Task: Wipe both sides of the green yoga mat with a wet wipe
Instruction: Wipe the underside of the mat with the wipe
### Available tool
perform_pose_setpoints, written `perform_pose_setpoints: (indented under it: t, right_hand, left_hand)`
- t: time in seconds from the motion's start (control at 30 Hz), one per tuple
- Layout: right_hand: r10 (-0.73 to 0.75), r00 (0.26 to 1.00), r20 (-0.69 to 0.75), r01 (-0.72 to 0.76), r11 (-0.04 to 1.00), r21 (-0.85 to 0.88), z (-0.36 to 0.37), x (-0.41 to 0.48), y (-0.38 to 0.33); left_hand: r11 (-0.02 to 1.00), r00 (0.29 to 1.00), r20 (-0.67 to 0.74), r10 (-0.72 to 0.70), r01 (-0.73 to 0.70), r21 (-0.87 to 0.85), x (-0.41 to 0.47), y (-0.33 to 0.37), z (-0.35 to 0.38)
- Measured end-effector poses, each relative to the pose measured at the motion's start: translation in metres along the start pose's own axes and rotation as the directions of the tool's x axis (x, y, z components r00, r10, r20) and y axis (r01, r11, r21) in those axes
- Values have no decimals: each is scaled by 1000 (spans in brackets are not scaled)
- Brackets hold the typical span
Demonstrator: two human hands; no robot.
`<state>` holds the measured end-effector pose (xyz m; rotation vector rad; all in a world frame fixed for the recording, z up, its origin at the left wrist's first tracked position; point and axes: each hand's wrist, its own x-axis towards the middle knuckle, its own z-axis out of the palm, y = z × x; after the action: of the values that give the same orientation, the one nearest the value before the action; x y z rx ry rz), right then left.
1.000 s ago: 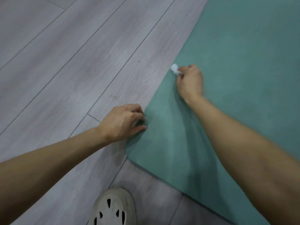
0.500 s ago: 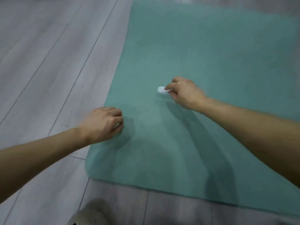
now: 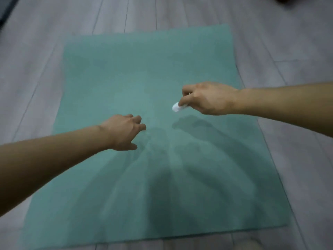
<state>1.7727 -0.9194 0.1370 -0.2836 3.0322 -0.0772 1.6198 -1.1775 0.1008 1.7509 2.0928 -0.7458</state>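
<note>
Our green mat (image 3: 144, 73) lies spread flat on the grey plank floor (image 3: 36, 33), and the shadows of our arms fall across its near half. Our left hand (image 3: 124, 132) is over the mat, inward of its left edge. Its fingers are loosely curled and hold nothing, and we cannot tell whether it touches the mat. Farther on, toward the right edge, our right hand (image 3: 210, 98) pinches a small white wad of wipe (image 3: 175, 107), whose shadow lies apart from it on the mat.

No text, label, brand, number or sign can be read anywhere here.
</note>
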Motion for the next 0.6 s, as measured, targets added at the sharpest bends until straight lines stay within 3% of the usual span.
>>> perform_pose_setpoints:
  t: [0.07,0.17,0.33,0.6]
  right_hand:
    - [189,974,-128,-180,981,75,22,-23,38]
    - [430,887,-166,-401,898,184,61,-60,85]
    - [628,762,-157,-583,771,256,134,-105,123]
    - [648,716,-258,-521,743,421,185,-112,134]
  left_hand:
    - [991,998,-25,-51,47,-126,41,27,-12]
    - [961,997,-19,-80,72,-266,92,65,-25]
    - [948,992,0,-124,119,-295,160,98,-42]
    - [875,958,145,-248,286,-390,239,105,-60]
